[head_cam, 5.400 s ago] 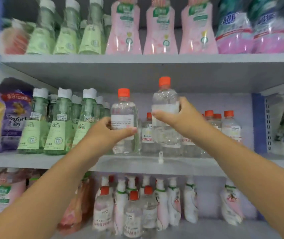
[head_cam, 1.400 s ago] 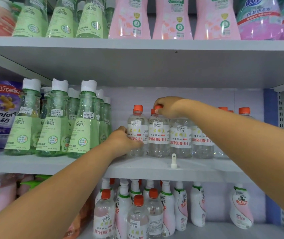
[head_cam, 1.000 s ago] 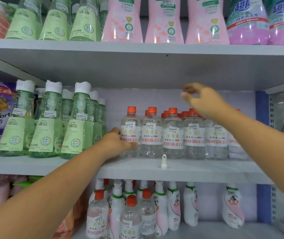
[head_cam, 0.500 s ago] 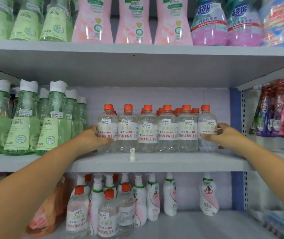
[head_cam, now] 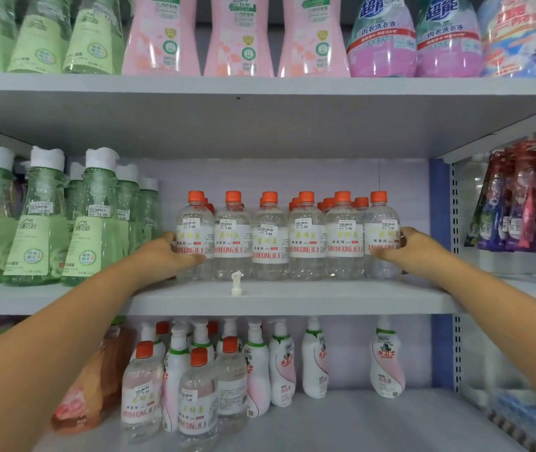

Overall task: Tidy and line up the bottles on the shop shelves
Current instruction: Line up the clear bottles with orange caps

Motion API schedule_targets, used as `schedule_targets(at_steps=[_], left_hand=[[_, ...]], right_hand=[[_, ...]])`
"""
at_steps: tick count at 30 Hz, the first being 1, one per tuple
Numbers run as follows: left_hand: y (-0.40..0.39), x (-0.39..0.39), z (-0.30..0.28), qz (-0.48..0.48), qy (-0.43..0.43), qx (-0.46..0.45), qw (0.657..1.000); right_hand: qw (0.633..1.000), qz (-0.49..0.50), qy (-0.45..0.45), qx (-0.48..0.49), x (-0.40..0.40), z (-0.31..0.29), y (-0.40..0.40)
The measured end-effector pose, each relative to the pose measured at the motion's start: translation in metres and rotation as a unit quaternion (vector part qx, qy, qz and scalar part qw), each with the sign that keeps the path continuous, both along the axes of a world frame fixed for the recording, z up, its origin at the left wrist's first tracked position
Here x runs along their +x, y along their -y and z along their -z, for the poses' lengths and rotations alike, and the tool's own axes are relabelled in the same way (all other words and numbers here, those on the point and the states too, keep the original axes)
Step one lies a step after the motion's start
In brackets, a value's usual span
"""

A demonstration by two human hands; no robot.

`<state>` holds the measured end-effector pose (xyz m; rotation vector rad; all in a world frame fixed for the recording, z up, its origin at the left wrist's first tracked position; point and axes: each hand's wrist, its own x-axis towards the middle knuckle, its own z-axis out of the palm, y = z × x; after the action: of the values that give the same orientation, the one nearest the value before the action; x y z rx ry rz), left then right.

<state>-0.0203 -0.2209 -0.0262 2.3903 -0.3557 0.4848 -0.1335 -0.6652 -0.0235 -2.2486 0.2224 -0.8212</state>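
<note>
The middle shelf carries your row of clear orange-capped bottles, standing upright just behind its front edge. Your left hand wraps the row's leftmost bottle; your right hand cups the rightmost, likely squeezing the row together. A small white peg stands in front, untouched.

Location: a shop, where I stand at grey metal shelves on perforated uprights. Stock: many identical clear bottles with orange caps and stuck-on price labels, green bottles, pink bottles above, white bottles below, hanging packets.
</note>
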Motion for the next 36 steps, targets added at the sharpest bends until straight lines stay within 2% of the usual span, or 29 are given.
schedule_targets(at_steps=[3,5,7,8,10,12,14,16,18,20,21,23,28,32,36], left_hand=[[0.003,-0.012,0.0,-0.004,0.007,0.023,1.0],[0.005,-0.023,-0.001,-0.031,0.015,0.03,0.999],[0.003,-0.042,-0.001,-0.061,0.045,-0.002,0.997],[-0.001,-0.054,0.003,-0.06,0.077,-0.036,0.995],[-0.011,-0.087,0.026,-0.006,0.186,-0.128,0.974],[-0.025,-0.116,0.069,0.06,0.286,-0.203,0.934],[-0.04,-0.125,0.122,0.073,0.31,-0.24,0.917],[-0.051,-0.109,0.172,0.057,0.26,-0.273,0.924],[-0.059,-0.076,0.213,0.015,0.176,-0.275,0.945],[-0.062,-0.045,0.245,-0.017,0.099,-0.246,0.964],[-0.063,-0.031,0.258,-0.012,0.074,-0.241,0.968],[-0.063,-0.007,0.278,-0.001,0.03,-0.252,0.967],[-0.064,0.036,0.297,-0.001,-0.008,-0.251,0.968],[-0.066,0.041,0.308,-0.009,-0.026,-0.271,0.962],[-0.064,0.02,0.312,0.007,-0.029,-0.272,0.962]], right_hand=[[1.0,0.028,-0.005,-0.012,-0.004,0.0,-0.007],[0.995,0.082,-0.005,-0.06,-0.01,-0.003,-0.017],[0.987,0.129,0.036,-0.087,-0.019,-0.004,-0.037],[0.984,0.13,0.084,-0.092,-0.026,-0.002,-0.052],[0.967,0.061,0.226,-0.096,-0.049,0.012,-0.094],[0.929,-0.073,0.355,-0.07,-0.078,0.048,-0.142],[0.903,-0.152,0.396,-0.065,-0.091,0.101,-0.186],[0.92,-0.178,0.345,-0.056,-0.071,0.157,-0.219],[0.964,-0.193,0.181,0.012,-0.034,0.199,-0.249],[0.979,-0.194,-0.008,0.061,0.008,0.232,-0.27],[0.98,-0.183,-0.056,0.054,0.026,0.247,-0.28],[0.988,-0.136,-0.067,0.026,0.052,0.273,-0.302],[0.999,-0.04,0.01,0.028,0.074,0.3,-0.331],[0.998,-0.044,0.026,0.042,0.073,0.296,-0.333],[0.993,-0.063,-0.024,0.094,0.061,0.292,-0.321]])
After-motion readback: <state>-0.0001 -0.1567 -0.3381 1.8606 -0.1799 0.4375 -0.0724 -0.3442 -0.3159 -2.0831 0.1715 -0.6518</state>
